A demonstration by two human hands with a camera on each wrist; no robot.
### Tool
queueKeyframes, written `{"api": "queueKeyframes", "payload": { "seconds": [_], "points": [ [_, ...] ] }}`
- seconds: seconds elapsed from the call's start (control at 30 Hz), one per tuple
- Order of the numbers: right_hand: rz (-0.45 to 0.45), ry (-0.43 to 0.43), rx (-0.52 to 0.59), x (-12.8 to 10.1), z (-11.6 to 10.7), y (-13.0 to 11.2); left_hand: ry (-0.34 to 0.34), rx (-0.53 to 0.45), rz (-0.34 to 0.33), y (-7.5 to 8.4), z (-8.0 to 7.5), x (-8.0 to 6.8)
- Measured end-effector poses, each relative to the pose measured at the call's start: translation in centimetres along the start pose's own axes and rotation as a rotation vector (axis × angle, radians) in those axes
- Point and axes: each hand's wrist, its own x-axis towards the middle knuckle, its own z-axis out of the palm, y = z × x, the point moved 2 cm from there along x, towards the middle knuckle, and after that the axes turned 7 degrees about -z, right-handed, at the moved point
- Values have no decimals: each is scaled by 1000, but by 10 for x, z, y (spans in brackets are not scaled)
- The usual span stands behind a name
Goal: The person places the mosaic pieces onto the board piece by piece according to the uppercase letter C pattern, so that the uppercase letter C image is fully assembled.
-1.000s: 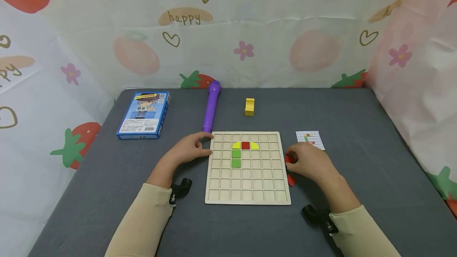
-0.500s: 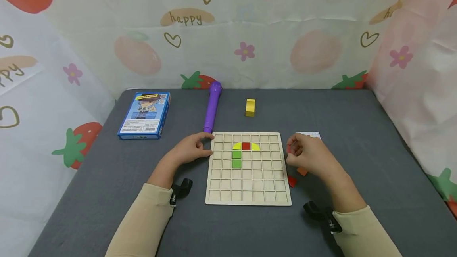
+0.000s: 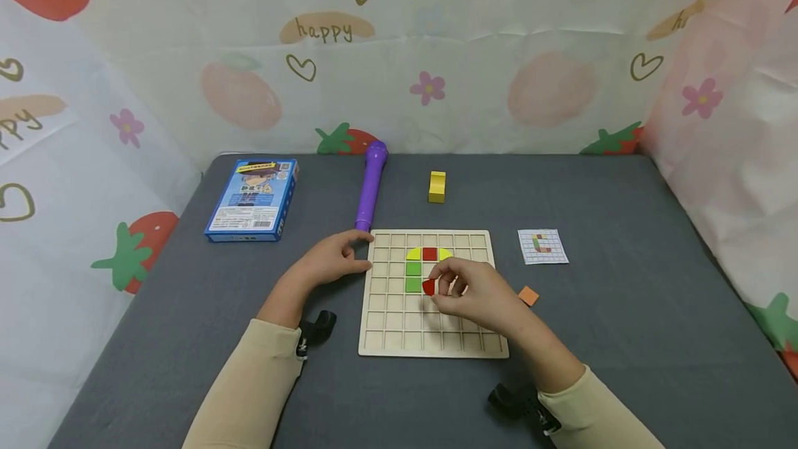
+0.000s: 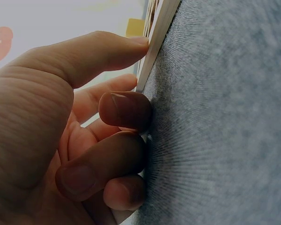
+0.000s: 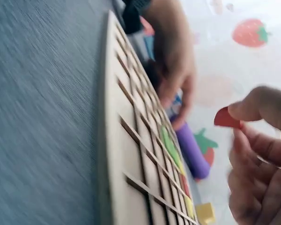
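Fingertips of the right hand (image 3: 476, 295) are pinched on a small red piece (image 3: 428, 287), which is held over the wooden grid board (image 3: 430, 341), just right of the lower green tile (image 3: 413, 285). Its curved edge is turned left, its long axis running roughly away from the person. The board's left edge is pressed by the left hand (image 3: 330, 262), fingers loosely curled, nothing gripped.

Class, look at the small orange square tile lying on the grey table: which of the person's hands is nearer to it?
Right. The right hand hovers over the wooden grid board, just left of the orange square tile; the left hand rests at the board's far left edge.
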Motion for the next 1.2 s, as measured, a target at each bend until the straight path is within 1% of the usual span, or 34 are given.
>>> {"api": "queueKeyframes", "payload": {
  "seconds": [0.07,0.13,0.27,0.33,0.5,0.67,0.83,1.03,1.1,1.2],
  "points": [
    [9,14,-22,1,8,-1,0,8,-4,1,-1,-1],
    [39,24,-36,2,15,1,1,14,-7,1,-1,-1],
    [71,13,-72,4,28,5,-1,20,0,2,-1,-1],
    [73,8,-93,4,33,8,-2,21,4,2,-2,-1],
    [81,14,-192,5,41,12,-2,9,5,2,-1,0],
    [74,25,-285,3,42,10,-4,3,4,2,0,0],
    [19,40,-353,3,42,9,-6,13,2,3,-1,-1],
    [-28,74,-473,2,45,8,0,22,6,2,0,-1],
    [-30,66,-486,3,42,7,2,24,0,1,0,0],
    [-7,43,-463,4,32,6,2,21,-7,0,0,-1]
  ]
}}
